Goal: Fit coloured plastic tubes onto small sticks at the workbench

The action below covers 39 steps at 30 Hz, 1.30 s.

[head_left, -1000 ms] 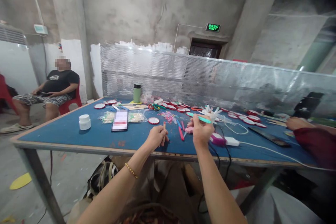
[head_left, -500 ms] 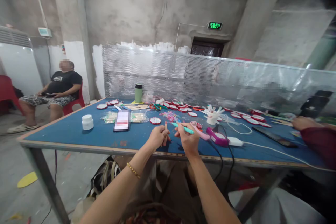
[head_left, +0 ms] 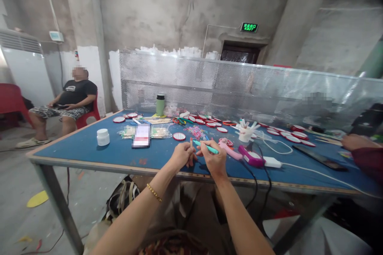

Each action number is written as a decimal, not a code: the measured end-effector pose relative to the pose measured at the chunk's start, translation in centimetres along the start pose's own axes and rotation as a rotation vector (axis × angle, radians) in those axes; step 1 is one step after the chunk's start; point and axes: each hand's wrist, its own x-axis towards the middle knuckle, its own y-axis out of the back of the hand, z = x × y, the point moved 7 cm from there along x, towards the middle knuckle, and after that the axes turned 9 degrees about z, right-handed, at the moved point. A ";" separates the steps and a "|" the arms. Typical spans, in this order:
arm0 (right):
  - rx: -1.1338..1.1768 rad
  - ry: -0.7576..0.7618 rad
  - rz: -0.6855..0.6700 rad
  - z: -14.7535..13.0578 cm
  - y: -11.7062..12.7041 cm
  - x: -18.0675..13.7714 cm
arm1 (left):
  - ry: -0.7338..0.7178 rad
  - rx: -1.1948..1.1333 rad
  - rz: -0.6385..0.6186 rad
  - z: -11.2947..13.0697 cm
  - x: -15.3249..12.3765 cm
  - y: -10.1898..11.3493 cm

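My left hand [head_left: 183, 154] is closed over the near edge of the table, pinching a small thin stick [head_left: 191, 141] with a reddish top end that points upward. Most of the stick is hidden by my fingers. In my right hand [head_left: 214, 160] is a teal pen [head_left: 212, 149], gripped as for writing. Its tip points left and lies at or very near the stick's top; whether they touch I cannot tell. Just beyond my hands lie a round red-rimmed disc [head_left: 179, 136] and a heap of small pink and coloured bands [head_left: 196, 132].
On the blue table [head_left: 119, 157] are a white jar [head_left: 103, 137], a phone [head_left: 141, 135], a green bottle [head_left: 160, 106], a cup of sticks [head_left: 245, 133] and a purple device [head_left: 250, 156] with cords. Another person's hand [head_left: 353, 142] rests at the right. Someone sits at far left.
The pen's tip has come closer to the stick's top. Both hands keep their grips. The whole view has shifted slightly, with the scene sliding right.
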 end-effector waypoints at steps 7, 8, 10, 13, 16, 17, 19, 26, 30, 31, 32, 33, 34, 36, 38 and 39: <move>-0.037 0.054 -0.052 -0.8 -0.3 -0.2 | -0.028 0.017 0.001 0.3 -0.1 0.0; -0.039 0.058 -0.058 -0.8 -0.3 -0.2 | -0.031 0.019 0.003 0.5 -0.2 0.0; -0.042 0.059 -0.067 -0.9 -0.4 -0.2 | -0.035 0.023 0.001 0.7 -0.4 0.0; -0.045 0.056 -0.079 -0.9 -0.5 -0.2 | -0.032 0.028 -0.001 0.9 -0.5 0.0; -0.058 0.057 -0.082 -0.8 -0.5 -0.2 | -0.041 0.040 -0.004 0.8 -0.5 0.0; -0.060 0.057 -0.080 -0.7 -0.4 -0.2 | -0.048 0.044 -0.007 0.8 -0.4 0.0; -0.060 0.058 -0.078 -0.7 -0.5 -0.2 | -0.059 0.047 -0.013 0.7 -0.4 0.0; -0.049 0.073 -0.088 -0.8 -0.6 -0.1 | -0.060 0.039 -0.009 1.0 -0.5 0.0; -0.057 0.084 -0.081 -0.7 -0.6 -0.1 | -0.057 0.043 -0.010 0.9 -0.6 -0.1; -0.056 0.087 -0.080 -0.7 -0.6 -0.1 | -0.055 0.042 -0.009 0.9 -0.5 -0.1; -0.056 0.089 -0.080 -0.7 -0.6 -0.1 | -0.054 0.041 -0.007 0.9 -0.5 0.0; -0.056 0.090 -0.079 -0.7 -0.6 -0.1 | -0.055 0.038 -0.005 0.9 -0.5 0.0; -0.056 0.090 -0.079 -0.6 -0.6 -0.1 | -0.057 0.036 -0.004 0.9 -0.5 0.0; -0.059 0.090 -0.078 -0.6 -0.6 -0.1 | -0.061 0.039 -0.005 0.9 -0.5 0.0; -0.061 0.090 -0.077 -0.6 -0.5 -0.1 | -0.061 0.049 -0.007 0.9 -0.6 0.0; -0.060 0.090 -0.078 -0.6 -0.6 -0.1 | -0.061 0.051 -0.009 0.9 -0.6 0.0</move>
